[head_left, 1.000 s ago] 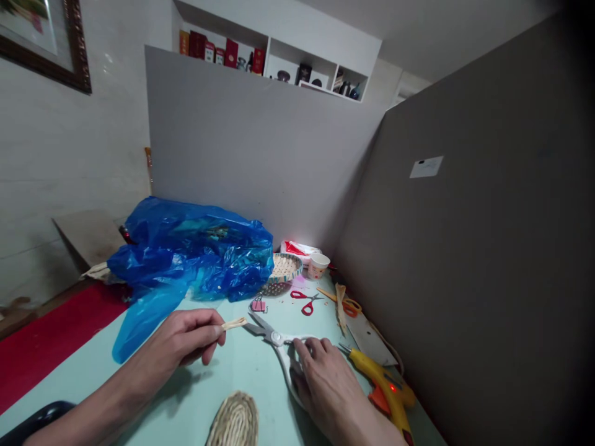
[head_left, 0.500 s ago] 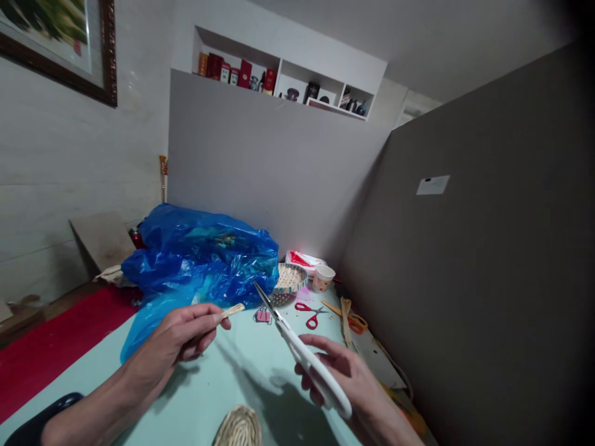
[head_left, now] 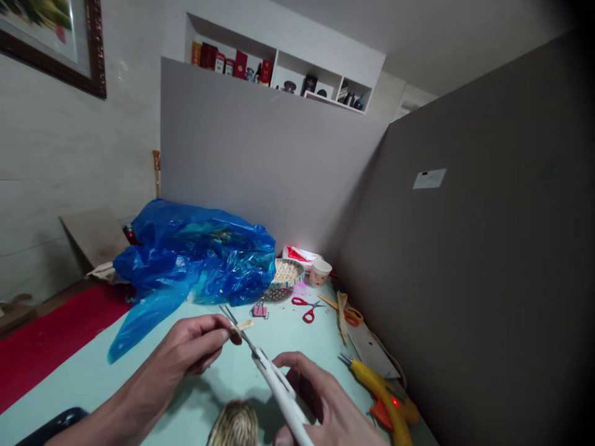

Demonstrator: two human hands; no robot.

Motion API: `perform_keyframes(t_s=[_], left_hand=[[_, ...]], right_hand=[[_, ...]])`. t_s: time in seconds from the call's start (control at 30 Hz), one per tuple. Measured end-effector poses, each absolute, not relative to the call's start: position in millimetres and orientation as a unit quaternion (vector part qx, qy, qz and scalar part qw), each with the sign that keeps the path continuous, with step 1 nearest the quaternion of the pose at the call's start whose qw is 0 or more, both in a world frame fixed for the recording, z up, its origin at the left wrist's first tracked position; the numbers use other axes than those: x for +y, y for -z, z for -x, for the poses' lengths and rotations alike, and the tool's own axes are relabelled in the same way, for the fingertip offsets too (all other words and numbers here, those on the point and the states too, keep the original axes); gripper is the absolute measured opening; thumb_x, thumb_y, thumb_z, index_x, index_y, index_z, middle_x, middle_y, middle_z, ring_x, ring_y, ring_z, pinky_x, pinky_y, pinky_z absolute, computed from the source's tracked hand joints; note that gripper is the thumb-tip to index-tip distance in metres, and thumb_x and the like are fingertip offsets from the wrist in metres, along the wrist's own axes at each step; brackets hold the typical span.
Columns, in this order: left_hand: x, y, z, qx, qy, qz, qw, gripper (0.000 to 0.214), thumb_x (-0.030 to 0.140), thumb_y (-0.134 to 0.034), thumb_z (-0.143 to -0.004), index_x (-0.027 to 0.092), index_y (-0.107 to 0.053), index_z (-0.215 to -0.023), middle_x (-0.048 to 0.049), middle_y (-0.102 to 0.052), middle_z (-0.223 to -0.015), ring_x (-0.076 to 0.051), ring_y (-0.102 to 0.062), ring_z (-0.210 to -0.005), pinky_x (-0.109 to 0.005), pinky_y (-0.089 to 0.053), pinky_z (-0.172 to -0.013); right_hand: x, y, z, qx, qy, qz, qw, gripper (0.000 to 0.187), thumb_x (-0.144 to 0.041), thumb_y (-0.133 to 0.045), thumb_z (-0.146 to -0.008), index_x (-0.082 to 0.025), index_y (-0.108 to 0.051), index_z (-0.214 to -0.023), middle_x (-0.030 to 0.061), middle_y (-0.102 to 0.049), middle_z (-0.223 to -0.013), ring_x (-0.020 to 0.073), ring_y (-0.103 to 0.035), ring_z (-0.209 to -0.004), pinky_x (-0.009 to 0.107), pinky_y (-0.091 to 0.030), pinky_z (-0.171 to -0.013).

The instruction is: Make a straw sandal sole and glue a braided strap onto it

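Note:
Between the thumb and fingers of my left hand [head_left: 202, 344] is a short pale strip [head_left: 245, 324] that looks like dried plant fibre, its end sticking out to the right. My right hand [head_left: 320, 396] is closed around white-handled scissors [head_left: 279, 387]. Their blades are slightly parted and lie across the strip, close to my left fingertips. Below, at the bottom edge, sits a coiled, braided fibre piece [head_left: 233, 424], partly cut off by the frame.
A blue plastic bag [head_left: 204, 254] fills the back left. Behind the hands are a woven basket [head_left: 287, 272], a paper cup [head_left: 320, 272], red scissors [head_left: 307, 310] and a pink binder clip [head_left: 260, 310]. Orange scissors [head_left: 354, 316] and a yellow glue gun [head_left: 383, 390] lie right.
The white scissors have moved left and down, bringing their blades from apart to across the strip. My left hand has shifted slightly right and down. The glue gun is now more visible.

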State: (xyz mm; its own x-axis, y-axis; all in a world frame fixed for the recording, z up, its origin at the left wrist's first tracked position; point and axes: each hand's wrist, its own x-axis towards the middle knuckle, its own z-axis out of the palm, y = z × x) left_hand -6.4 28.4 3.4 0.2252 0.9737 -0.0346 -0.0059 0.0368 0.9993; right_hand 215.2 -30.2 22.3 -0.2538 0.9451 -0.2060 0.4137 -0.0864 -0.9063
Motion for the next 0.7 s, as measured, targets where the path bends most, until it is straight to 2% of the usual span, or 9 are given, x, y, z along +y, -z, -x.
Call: perform_keyframes(t_s=[0.1,0.2,0.3,0.43,0.57,0.7], left_hand=[[23,-4,1,0.455,-0.427,-0.539,0.566,0.027,0.046,-0.068,-0.075,0.019,-0.072,-0.078,0.0030,-0.047,-0.060,-0.014,-0.039,-0.057,-0.025,-0.034,-0.053],[20,-5,-2,0.460,-0.411,-0.551,0.562,0.030,0.048,-0.067,-0.074,0.019,-0.072,-0.076,0.0041,-0.043,-0.058,-0.014,-0.035,-0.055,-0.026,-0.031,-0.052],[19,-7,-1,0.464,-0.404,-0.559,0.556,0.031,0.049,-0.066,-0.073,0.019,-0.072,-0.075,0.0056,-0.037,-0.055,-0.014,-0.030,-0.053,-0.027,-0.026,-0.051],[23,-7,2,0.452,-0.371,-0.553,0.593,0.034,0.050,-0.066,-0.074,0.017,-0.072,-0.074,0.0088,-0.027,-0.053,-0.011,-0.019,-0.052,-0.027,-0.015,-0.051],[31,-8,8,0.409,-0.345,-0.525,0.661,0.028,0.044,-0.072,-0.070,0.016,-0.071,-0.069,0.0114,-0.025,-0.048,-0.008,-0.011,-0.048,-0.028,-0.008,-0.051],[36,-11,12,0.396,-0.330,-0.516,0.685,0.023,0.038,-0.073,-0.067,0.016,-0.070,-0.061,0.0116,-0.023,-0.042,-0.006,-0.010,-0.043,-0.028,-0.006,-0.049]], right_hand=[[-28,-21,-213,-0.609,-0.515,0.538,0.273,0.043,-0.015,-0.071,-0.061,-0.023,-0.057,-0.101,-0.0094,-0.042,-0.069,0.0105,-0.035,-0.063,0.023,-0.029,-0.056],[-24,-15,-213,-0.622,-0.495,0.540,0.278,0.042,-0.021,-0.071,-0.064,-0.020,-0.059,-0.103,-0.0090,-0.041,-0.066,0.0112,-0.035,-0.061,0.024,-0.027,-0.055],[-23,-7,-217,-0.655,-0.463,0.539,0.258,0.041,-0.023,-0.064,-0.066,-0.016,-0.065,-0.107,-0.0074,-0.041,-0.064,0.0116,-0.034,-0.061,0.025,-0.026,-0.055],[-23,-3,-221,-0.674,-0.472,0.506,0.258,0.044,-0.022,-0.057,-0.070,-0.016,-0.072,-0.111,-0.0042,-0.048,-0.069,0.0119,-0.040,-0.064,0.024,-0.031,-0.058],[-26,-10,-222,-0.693,-0.451,0.510,0.239,0.048,-0.024,-0.058,-0.070,-0.020,-0.073,-0.116,-0.0007,-0.058,-0.078,0.0146,-0.047,-0.070,0.024,-0.038,-0.063],[-29,-18,-223,-0.686,-0.397,0.572,0.212,0.058,-0.033,-0.061,-0.068,-0.021,-0.070,-0.124,0.0087,-0.067,-0.106,0.0233,-0.057,-0.087,0.028,-0.046,-0.074]])
